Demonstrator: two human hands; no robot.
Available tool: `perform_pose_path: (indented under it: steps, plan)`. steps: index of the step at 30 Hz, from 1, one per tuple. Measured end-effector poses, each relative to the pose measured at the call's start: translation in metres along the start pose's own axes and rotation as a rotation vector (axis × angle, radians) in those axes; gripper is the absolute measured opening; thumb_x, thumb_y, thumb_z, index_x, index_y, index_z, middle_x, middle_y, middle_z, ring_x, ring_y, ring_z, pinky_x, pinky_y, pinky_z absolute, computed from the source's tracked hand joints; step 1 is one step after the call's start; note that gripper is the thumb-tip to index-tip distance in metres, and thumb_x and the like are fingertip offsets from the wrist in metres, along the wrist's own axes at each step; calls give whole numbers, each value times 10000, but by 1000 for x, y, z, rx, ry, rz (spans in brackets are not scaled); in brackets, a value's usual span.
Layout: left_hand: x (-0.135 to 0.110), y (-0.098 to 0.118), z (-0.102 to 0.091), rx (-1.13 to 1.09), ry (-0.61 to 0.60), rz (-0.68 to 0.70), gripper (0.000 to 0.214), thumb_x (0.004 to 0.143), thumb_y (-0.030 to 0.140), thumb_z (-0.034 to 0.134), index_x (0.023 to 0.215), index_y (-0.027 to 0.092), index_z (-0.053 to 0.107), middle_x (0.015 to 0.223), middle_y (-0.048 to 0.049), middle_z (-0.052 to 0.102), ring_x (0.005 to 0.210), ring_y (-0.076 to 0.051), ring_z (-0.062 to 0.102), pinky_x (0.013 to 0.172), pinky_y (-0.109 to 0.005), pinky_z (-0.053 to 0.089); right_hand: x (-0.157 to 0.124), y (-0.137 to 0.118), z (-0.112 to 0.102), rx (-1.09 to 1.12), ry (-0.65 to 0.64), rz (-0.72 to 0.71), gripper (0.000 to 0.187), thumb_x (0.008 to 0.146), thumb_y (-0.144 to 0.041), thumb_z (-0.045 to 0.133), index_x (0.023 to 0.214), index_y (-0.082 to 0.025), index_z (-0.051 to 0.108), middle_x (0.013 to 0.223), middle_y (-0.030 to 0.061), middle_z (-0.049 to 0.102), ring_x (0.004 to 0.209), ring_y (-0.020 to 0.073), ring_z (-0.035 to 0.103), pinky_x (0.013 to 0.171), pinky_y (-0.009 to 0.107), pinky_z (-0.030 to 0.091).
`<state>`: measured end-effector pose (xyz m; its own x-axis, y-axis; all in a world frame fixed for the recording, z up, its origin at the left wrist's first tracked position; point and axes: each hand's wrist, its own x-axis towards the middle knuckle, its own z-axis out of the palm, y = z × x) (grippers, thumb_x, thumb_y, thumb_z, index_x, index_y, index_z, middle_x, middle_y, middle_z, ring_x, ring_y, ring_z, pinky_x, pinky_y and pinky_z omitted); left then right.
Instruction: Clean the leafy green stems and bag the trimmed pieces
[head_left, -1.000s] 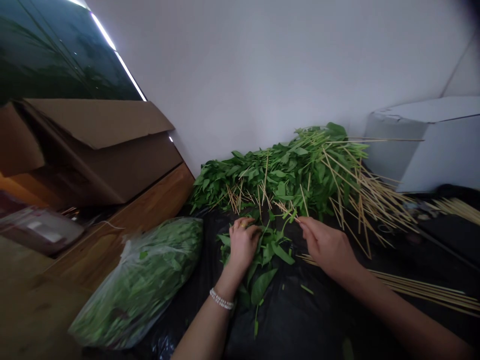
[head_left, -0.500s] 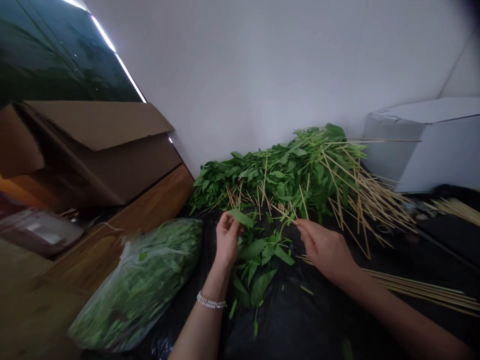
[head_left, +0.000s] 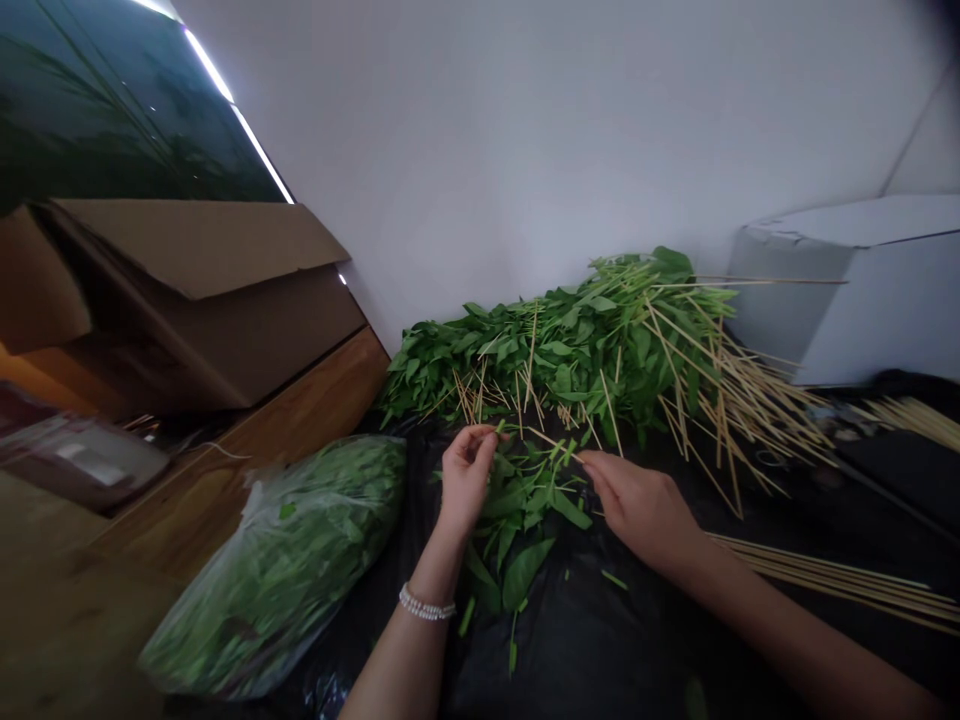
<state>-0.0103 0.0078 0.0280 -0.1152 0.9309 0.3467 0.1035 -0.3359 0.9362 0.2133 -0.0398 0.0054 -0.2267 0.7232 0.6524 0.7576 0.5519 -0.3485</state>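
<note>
My left hand (head_left: 465, 475) is raised over a small heap of loose green leaves (head_left: 525, 510) on black plastic sheeting (head_left: 600, 640), its fingers pinched on a folded green leaf (head_left: 491, 432). My right hand (head_left: 637, 500) pinches a thin bamboo skewer (head_left: 551, 442) whose tip points left toward the leaf. Behind both hands lies a big pile of leaves threaded on skewers (head_left: 592, 340).
A clear plastic bag of greens (head_left: 285, 560) lies at the left on the wooden floor (head_left: 300, 400). An open cardboard box (head_left: 187, 290) stands behind it. A white box (head_left: 862, 280) sits at the right. Bare skewers (head_left: 840, 575) lie under my right forearm.
My left hand lifted a leaf off the heap and folded it smaller. My right hand moved the skewer left, bringing its tip close to the leaf.
</note>
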Motion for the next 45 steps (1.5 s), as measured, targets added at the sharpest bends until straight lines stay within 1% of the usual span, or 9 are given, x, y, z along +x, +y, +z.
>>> perform_pose_path:
  steps: [5, 9, 13, 19, 26, 33, 37, 41, 45]
  plan:
    - [-3, -3, 3, -119, -124, -94, 379, 773, 390, 694, 1067, 152, 688, 828, -60, 720, 482, -47, 398, 442, -178, 307, -3, -3, 5, -19, -124, -48, 314, 957, -176, 339, 1077, -185, 629, 981, 82, 724, 869, 192, 697, 716, 303, 549]
    - [-6, -2, 5, -126, -167, -142, 347, 744, 405, 719, 986, 157, 728, 787, -50, 715, 484, -53, 413, 441, -190, 311, -3, -2, 6, -16, -143, -39, 314, 953, -168, 337, 1087, -190, 621, 956, 74, 722, 856, 187, 696, 712, 294, 547]
    - [-7, 0, 8, -135, -156, -156, 319, 720, 406, 739, 917, 156, 730, 726, -28, 702, 473, -46, 412, 447, -189, 313, -3, -2, 7, -13, -127, -55, 317, 950, -170, 340, 1092, -206, 622, 932, 60, 723, 828, 175, 694, 692, 280, 542]
    - [-7, -1, 10, -188, -157, -174, 301, 736, 415, 726, 883, 155, 689, 748, -27, 712, 451, -37, 389, 427, -182, 256, -3, -3, 6, -10, -95, -47, 340, 938, -169, 338, 1093, -204, 639, 885, 55, 725, 783, 174, 699, 664, 281, 547]
    - [-8, -4, 10, -174, -169, -186, 313, 741, 413, 728, 888, 140, 680, 757, -36, 716, 454, -36, 385, 430, -181, 252, -3, -4, 4, -24, -136, -29, 328, 954, -181, 323, 1069, -186, 630, 895, 66, 717, 814, 187, 699, 689, 300, 550]
    - [-9, -5, 12, -185, -149, -209, 319, 703, 406, 758, 861, 135, 704, 721, -40, 713, 451, -37, 371, 435, -183, 270, -3, -6, 5, -33, -124, -31, 329, 951, -180, 338, 1082, -216, 638, 840, 44, 720, 746, 164, 693, 641, 256, 524]
    - [-9, -4, 13, -161, -142, -220, 354, 685, 427, 770, 860, 126, 708, 719, -44, 711, 459, -40, 374, 443, -179, 279, -4, -6, 7, -29, -146, -14, 328, 953, -173, 339, 1078, -214, 640, 851, 47, 720, 758, 166, 692, 652, 253, 513]
    - [-12, -1, 16, -136, -192, -233, 363, 674, 442, 779, 836, 122, 721, 736, -50, 714, 472, -44, 395, 461, -180, 314, -5, -7, 8, -17, -161, -11, 314, 944, -161, 367, 1081, -215, 645, 880, 57, 722, 773, 168, 692, 671, 252, 508]
    - [-18, 1, 22, -117, -281, -263, 336, 659, 428, 793, 765, 117, 726, 635, -16, 655, 461, -45, 409, 452, -179, 307, -6, -9, 9, -6, -162, -15, 328, 936, -153, 369, 1101, -222, 643, 897, 58, 726, 775, 173, 693, 677, 265, 516]
